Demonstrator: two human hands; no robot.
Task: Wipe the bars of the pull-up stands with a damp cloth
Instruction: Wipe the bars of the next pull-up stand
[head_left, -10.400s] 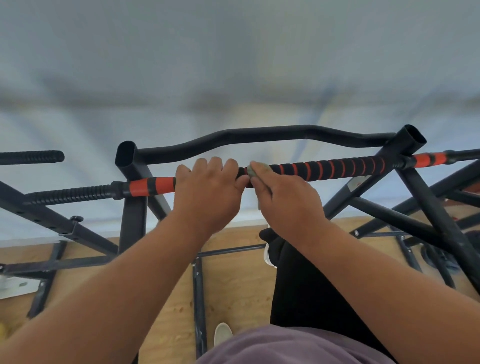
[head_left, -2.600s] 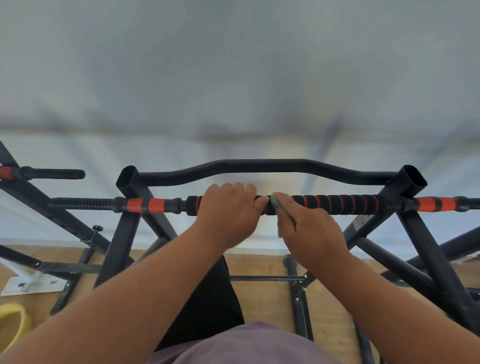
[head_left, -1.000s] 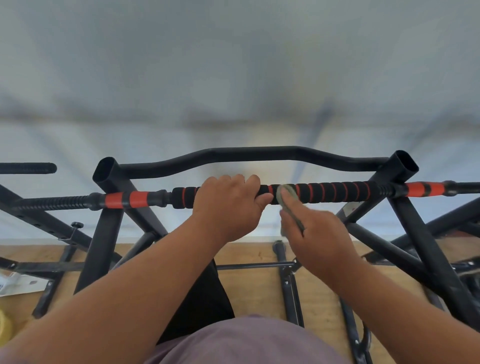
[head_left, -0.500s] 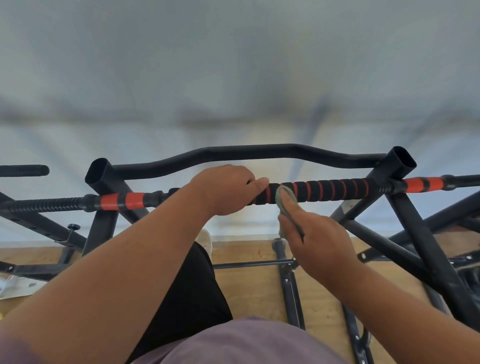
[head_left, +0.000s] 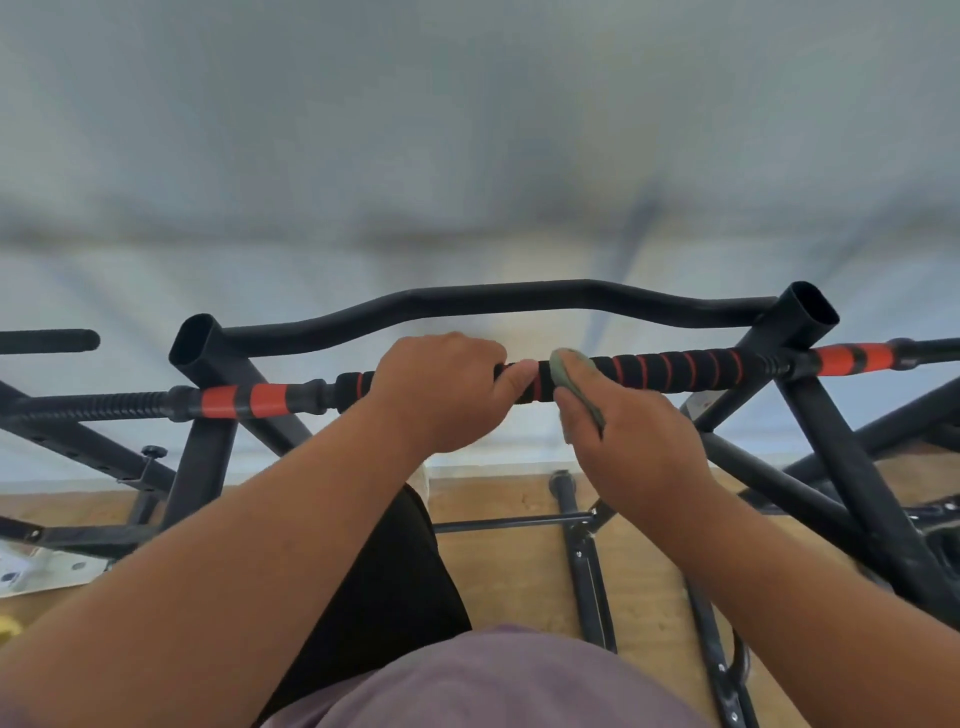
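A black pull-up bar with red-striped foam grip (head_left: 670, 370) runs left to right across the stand. My left hand (head_left: 441, 389) is wrapped around the bar near its middle. Just to its right, my right hand (head_left: 623, 441) presses a small grey-green cloth (head_left: 571, 374) against the foam; most of the cloth is hidden under my fingers. Behind it, a curved black bar (head_left: 493, 301) joins the two upright posts.
Open square post tops stand at the left (head_left: 195, 340) and the right (head_left: 810, 306). Slanted black braces (head_left: 852, 467) crowd the right side. Base rails (head_left: 587, 571) lie on the wooden floor below. Another stand's bar end (head_left: 52, 340) pokes in at far left.
The view has shifted slightly. My left hand still grips the bar, and the cloth in my right hand stays on the foam just right of it, barely moved.
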